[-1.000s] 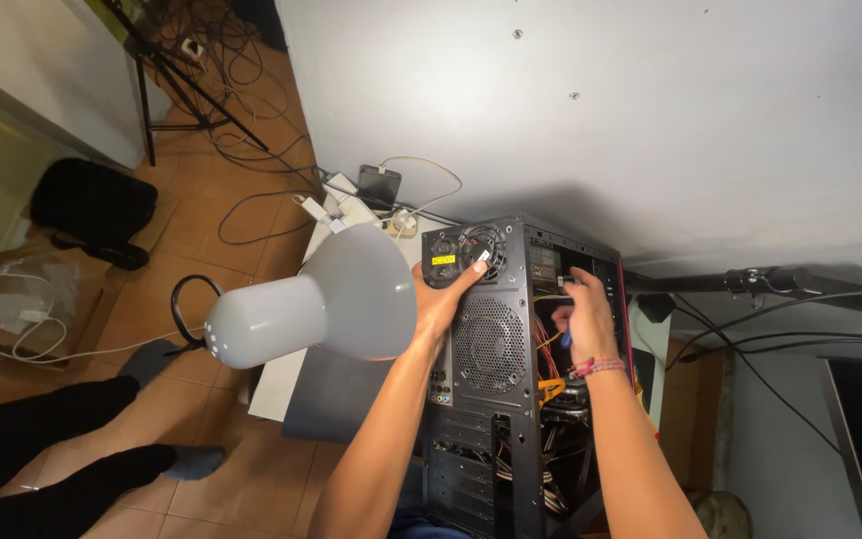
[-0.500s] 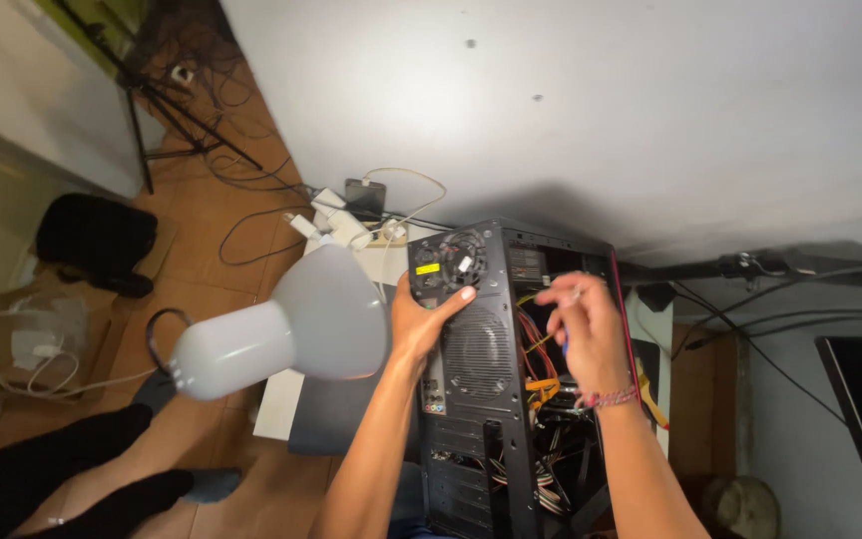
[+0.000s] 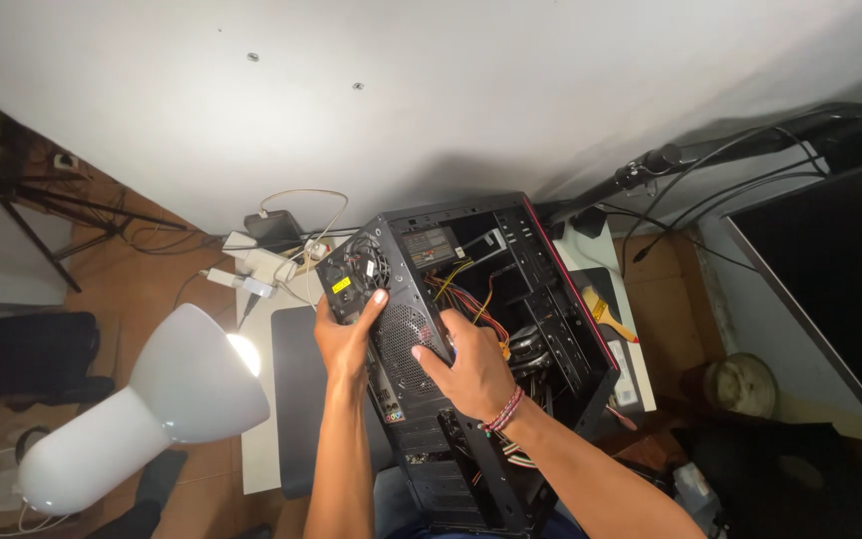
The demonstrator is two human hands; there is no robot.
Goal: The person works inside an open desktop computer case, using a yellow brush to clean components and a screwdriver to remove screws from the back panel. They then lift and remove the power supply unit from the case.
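Gripping the black computer case (image 3: 471, 329), left hand (image 3: 346, 334) clasping its rear panel; right hand (image 3: 471, 374) spread flat on its edge

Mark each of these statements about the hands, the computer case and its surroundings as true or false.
1. The left hand grips the rear panel of the black computer case by the fan grille. True.
2. The right hand holds a screwdriver. False: it holds no tool and rests on the case's rear edge.
3. The case's side is open, showing coloured cables inside. True.
4. The white lamp is switched off. False: its bulb glows.
5. A yellow-handled brush lies right of the case. True.
6. The dark monitor stands left of the case. False: it is at the right edge.
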